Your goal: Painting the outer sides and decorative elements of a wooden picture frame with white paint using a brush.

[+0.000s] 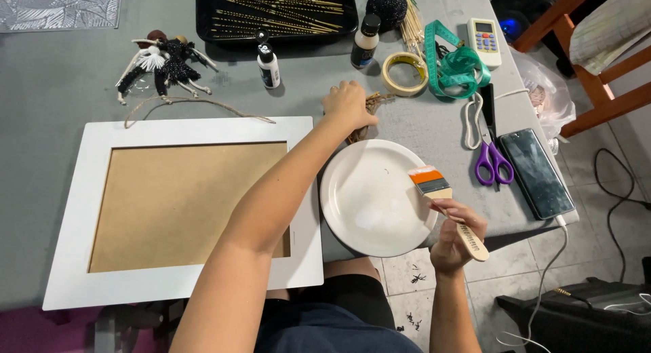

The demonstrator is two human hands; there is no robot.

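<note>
1. Head view: the brush [444, 205] is in the right hand [456, 239], over the plate's rim at about four o'clock from the plate's middle.
2. Its long axis runs from ten o'clock at the bristles to four o'clock at the wooden handle end. The bristle end with its orange band lies up and inward from the grip, over the plate [363, 210].
3. The right hand's grip is clamped around the handle, fingers wrapped over it, with the handle's tip poking out below the hand.
4. The white plate sits on the tabletop [61, 75] just beside the frame; a faint wet-looking patch shows near its lower middle, at about eight o'clock from the bristles.
5. The left hand [348, 103] reaches across to twelve o'clock of the plate, its fingers curled down on a brown twine bundle [375, 103]. Whether it has the twine pinched I cannot tell.
6. The right hand is much the nearer to the plate's middle; the left forearm crosses the frame's right edge.
7. The white frame [81, 210] with brown backing lies at nine o'clock from the plate.
8. Farther out: small bottle [268, 65] and tape roll [405, 73] at twelve o'clock, scissors [493, 164] and phone [536, 171] at three o'clock.
</note>
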